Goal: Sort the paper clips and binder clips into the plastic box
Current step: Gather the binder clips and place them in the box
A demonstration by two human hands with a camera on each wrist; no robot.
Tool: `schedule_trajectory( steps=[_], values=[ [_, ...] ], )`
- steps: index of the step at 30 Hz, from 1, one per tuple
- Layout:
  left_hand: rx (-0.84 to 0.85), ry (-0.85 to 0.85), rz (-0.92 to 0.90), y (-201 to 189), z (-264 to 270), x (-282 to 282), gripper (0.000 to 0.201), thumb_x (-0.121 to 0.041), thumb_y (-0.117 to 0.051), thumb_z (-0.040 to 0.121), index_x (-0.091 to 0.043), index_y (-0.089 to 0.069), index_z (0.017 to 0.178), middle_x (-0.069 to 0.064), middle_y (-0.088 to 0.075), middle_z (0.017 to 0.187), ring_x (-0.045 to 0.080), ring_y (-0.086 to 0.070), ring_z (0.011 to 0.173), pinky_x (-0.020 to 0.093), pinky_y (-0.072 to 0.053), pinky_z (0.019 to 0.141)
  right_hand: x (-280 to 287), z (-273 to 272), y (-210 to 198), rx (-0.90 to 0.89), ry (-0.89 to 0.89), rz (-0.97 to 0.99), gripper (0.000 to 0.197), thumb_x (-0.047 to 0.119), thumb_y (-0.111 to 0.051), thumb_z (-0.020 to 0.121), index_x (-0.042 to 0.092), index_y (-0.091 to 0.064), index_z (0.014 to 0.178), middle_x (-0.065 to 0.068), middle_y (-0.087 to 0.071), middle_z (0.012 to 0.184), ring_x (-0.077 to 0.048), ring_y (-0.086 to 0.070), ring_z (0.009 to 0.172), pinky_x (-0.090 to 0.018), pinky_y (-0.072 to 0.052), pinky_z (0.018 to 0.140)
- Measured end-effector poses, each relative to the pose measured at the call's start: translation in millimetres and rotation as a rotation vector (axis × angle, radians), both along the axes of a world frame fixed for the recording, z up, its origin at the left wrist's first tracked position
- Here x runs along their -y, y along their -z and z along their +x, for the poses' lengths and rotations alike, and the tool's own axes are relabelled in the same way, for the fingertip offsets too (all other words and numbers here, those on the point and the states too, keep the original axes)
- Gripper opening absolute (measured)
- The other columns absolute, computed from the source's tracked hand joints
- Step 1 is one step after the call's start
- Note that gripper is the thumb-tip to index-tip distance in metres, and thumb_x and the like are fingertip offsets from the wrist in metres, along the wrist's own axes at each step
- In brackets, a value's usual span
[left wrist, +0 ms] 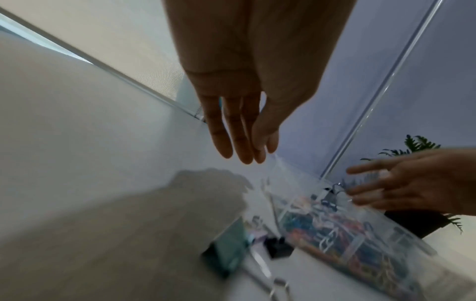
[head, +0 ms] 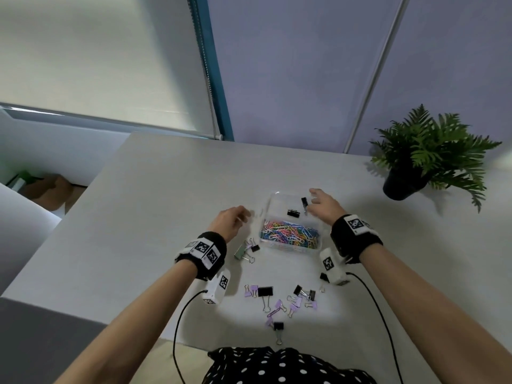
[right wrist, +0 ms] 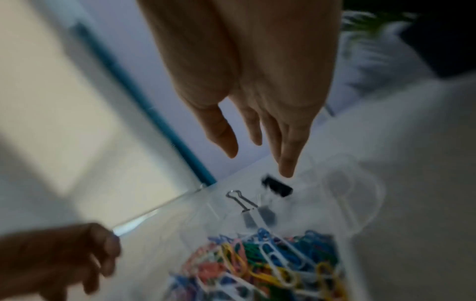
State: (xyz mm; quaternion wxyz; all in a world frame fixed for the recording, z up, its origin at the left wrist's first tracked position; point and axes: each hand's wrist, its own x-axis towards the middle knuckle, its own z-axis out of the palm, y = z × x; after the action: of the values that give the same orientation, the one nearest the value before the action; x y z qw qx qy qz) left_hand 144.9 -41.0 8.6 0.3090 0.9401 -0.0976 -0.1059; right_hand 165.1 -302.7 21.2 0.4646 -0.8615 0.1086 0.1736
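Note:
A clear plastic box [head: 270, 214] sits mid-table. Its near compartment is full of coloured paper clips [head: 289, 234], also seen in the right wrist view [right wrist: 270, 264]. The far compartment holds a black binder clip [head: 293, 212]. My right hand [head: 315, 202] hovers over that compartment with its fingers [right wrist: 285, 163] straight and spread. A second black binder clip [right wrist: 276, 188] is blurred just under them, apart from the fingertips. My left hand [head: 241, 214] hangs left of the box, fingers [left wrist: 242, 142] relaxed and holding nothing. Several loose binder clips [head: 279, 300] lie near me, and a green one [head: 241, 252] lies by my left wrist.
A potted fern [head: 415, 162] stands at the back right of the white table [head: 155, 206]. The table's left edge drops to the floor. Black cables [head: 177, 328] trail from both wrist cameras over the front edge.

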Motion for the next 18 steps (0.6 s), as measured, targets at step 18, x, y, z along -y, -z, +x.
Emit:
schedule_trajectory(
  steps=[18],
  values=[
    [-0.262,0.109,0.441,11,-40,-8,0.034,-0.026,-0.06,0.082,-0.007,-0.05,0.109,0.015,-0.049,0.118,0.033,-0.054,0.105,0.035,-0.043,0.088,-83,-136,22,0.358,-0.95,-0.488,0.022,0.006,-0.056,0.085,0.008,-0.047,0.105,-0.011,-0.051,0.107,-0.025,-0.044,0.101,-0.031,-0.03,0.065]
  ],
)
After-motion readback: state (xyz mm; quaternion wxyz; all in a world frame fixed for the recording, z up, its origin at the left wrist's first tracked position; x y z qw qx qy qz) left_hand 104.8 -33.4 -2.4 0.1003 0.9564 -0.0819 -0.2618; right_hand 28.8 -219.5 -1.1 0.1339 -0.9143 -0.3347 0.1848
